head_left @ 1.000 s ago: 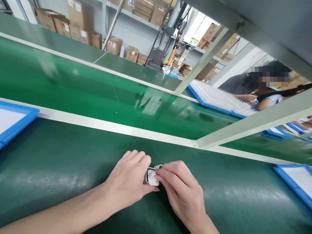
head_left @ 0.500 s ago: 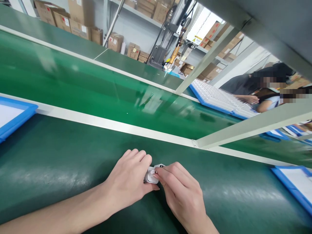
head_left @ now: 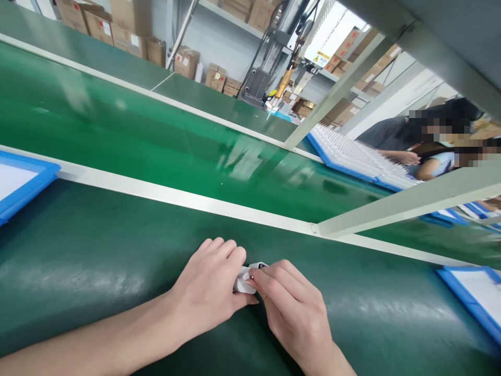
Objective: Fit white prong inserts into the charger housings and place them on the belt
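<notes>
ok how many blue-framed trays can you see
5: left-edge tray, lower-right tray, loaded tray of white parts, far-right tray, another beyond it; more may be hidden.

Left hand (head_left: 207, 284): curled, knuckles raised, fingers angled forward.
Right hand (head_left: 291, 308): fingers bent inward, tips just beside the left hand.
</notes>
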Motion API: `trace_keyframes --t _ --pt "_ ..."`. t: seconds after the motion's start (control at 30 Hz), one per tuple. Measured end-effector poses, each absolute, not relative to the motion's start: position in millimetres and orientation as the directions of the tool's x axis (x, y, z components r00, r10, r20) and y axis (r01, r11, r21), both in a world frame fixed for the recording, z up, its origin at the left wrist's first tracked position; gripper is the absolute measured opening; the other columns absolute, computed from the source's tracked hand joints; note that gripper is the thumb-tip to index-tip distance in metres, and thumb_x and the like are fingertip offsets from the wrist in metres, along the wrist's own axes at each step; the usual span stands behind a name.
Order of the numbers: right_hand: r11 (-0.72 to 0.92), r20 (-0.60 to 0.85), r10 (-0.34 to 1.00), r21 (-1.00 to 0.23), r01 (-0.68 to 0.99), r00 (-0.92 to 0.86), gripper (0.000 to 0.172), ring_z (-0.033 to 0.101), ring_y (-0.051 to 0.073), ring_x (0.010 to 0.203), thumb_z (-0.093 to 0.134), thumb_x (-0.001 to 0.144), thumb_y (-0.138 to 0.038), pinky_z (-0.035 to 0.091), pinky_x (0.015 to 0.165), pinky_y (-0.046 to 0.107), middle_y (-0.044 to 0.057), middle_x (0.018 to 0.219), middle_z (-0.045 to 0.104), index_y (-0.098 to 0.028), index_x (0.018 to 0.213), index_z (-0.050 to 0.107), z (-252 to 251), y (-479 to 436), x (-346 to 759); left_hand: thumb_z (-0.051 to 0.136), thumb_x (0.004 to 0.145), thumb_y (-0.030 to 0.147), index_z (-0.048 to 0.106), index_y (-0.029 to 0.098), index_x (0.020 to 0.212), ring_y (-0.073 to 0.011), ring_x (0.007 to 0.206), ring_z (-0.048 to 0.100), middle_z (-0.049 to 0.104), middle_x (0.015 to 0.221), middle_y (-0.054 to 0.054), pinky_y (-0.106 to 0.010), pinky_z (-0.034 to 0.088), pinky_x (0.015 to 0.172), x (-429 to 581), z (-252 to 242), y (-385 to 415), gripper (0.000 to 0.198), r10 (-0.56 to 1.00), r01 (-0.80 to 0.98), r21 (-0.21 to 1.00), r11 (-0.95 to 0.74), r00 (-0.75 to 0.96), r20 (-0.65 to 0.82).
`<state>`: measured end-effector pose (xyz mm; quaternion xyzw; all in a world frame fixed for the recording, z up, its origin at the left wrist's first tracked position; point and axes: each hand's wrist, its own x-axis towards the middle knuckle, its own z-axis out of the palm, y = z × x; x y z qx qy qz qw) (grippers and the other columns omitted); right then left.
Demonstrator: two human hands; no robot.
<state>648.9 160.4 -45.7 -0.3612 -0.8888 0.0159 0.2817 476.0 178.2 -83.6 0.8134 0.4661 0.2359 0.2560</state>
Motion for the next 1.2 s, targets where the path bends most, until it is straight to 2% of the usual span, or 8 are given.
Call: trace_keyframes --t 0.2,0.33,0.57,0.7,0.8,1.0,1.1,1.2 --pt "0.787 0.568 0.577 -0.192 0.587 -0.587 0.026 0.054 0.017 0.071 0.056 0.09 0.004 0.047 0.063 0.032 0.007 0.081 0.065 -0.015 0.105 0.063 -54.0 162.8 650.0 0.075 0.082 0.04 0.035 0.022 0.076 -0.0204 0.078 0.046 0.053 0.083 0.001 -0.036 0.034 0.07 475.0 -80.2 177.5 0.044 0.889 0.633 0.662 -0.402 0.442 0.118" --pt "0.779 0.585 0.58 -0.196 0.595 -0.567 0.027 0.056 0.017 0.071 0.054 0.092 0.002 0.049 0.063 0.032 0.006 0.082 0.065 -0.018 0.108 0.063 -56.4 163.9 650.0 0.075 0.08 0.041 0.036 0.022 0.075 -0.0209 0.08 0.049 0.057 0.084 0.0 -0.036 0.036 0.072 474.4 -78.2 177.2 0.044 0.891 0.615 0.68 -0.399 0.434 0.131" --pt "0.664 0.356 0.745 -0.303 0.684 -0.565 0.008 0.061 0.017 0.077 0.057 0.099 -0.019 0.051 0.068 0.029 0.005 0.088 0.067 -0.018 0.099 0.065 -37.6 167.8 650.3 0.076 0.077 0.049 0.043 0.021 0.074 -0.0226 0.081 0.055 0.06 0.082 -0.001 -0.036 0.04 0.073 471.4 -74.2 182.5 0.044 0.915 0.576 0.756 -0.309 0.398 0.071" --pt "0.479 0.224 0.877 -0.481 0.734 -0.425 0.017 0.063 0.015 0.072 0.058 0.099 -0.031 0.05 0.066 0.026 0.003 0.083 0.068 -0.019 0.091 0.066 -17.8 185.9 660.7 0.081 0.065 0.064 0.051 0.021 0.092 -0.0263 0.085 0.058 0.063 0.088 -0.002 -0.034 0.041 0.069 468.7 -70.3 182.7 0.059 0.935 0.528 0.823 -0.211 0.354 0.013" --pt "0.317 0.188 0.948 -0.543 0.778 -0.255 0.03 0.064 0.016 0.072 0.061 0.095 -0.047 0.051 0.066 0.028 0.003 0.082 0.07 -0.018 0.09 0.067 -15.4 219.0 671.3 0.079 0.066 0.067 0.053 0.02 0.102 -0.0267 0.085 0.06 0.064 0.091 -0.003 -0.034 0.042 0.067 468.1 -70.0 182.1 0.064 0.947 0.508 0.846 -0.162 0.32 -0.011" --pt "0.257 0.3 0.946 -0.455 0.852 -0.125 0.048 0.062 0.021 0.075 0.05 0.092 -0.061 0.049 0.071 0.033 0.01 0.084 0.07 -0.016 0.093 0.064 -46.7 304.2 678.0 0.063 0.088 0.057 0.058 0.018 0.09 -0.026 0.09 0.06 0.066 0.092 -0.005 -0.04 0.045 0.081 469.1 -74.4 183.3 0.038 0.902 0.565 0.734 -0.377 0.404 0.153" --pt "0.276 0.317 0.936 -0.403 0.873 -0.15 0.051 0.063 0.023 0.077 0.051 0.088 -0.065 0.047 0.075 0.037 0.011 0.087 0.071 -0.017 0.097 0.063 -52.7 328.6 673.6 0.056 0.092 0.056 0.061 0.017 0.091 -0.0268 0.094 0.061 0.067 0.096 -0.007 -0.042 0.046 0.085 470.0 -76.0 187.3 0.039 0.891 0.578 0.703 -0.415 0.415 0.185" --pt "0.278 0.304 0.938 -0.364 0.889 -0.168 0.053 0.062 0.024 0.071 0.055 0.08 -0.07 0.046 0.071 0.038 0.01 0.081 0.07 -0.02 0.095 0.064 -47.0 338.6 672.0 0.052 0.092 0.057 0.064 0.016 0.096 -0.0287 0.097 0.061 0.068 0.099 -0.01 -0.044 0.046 0.089 472.5 -79.5 194.3 0.043 0.879 0.58 0.682 -0.445 0.43 0.208"
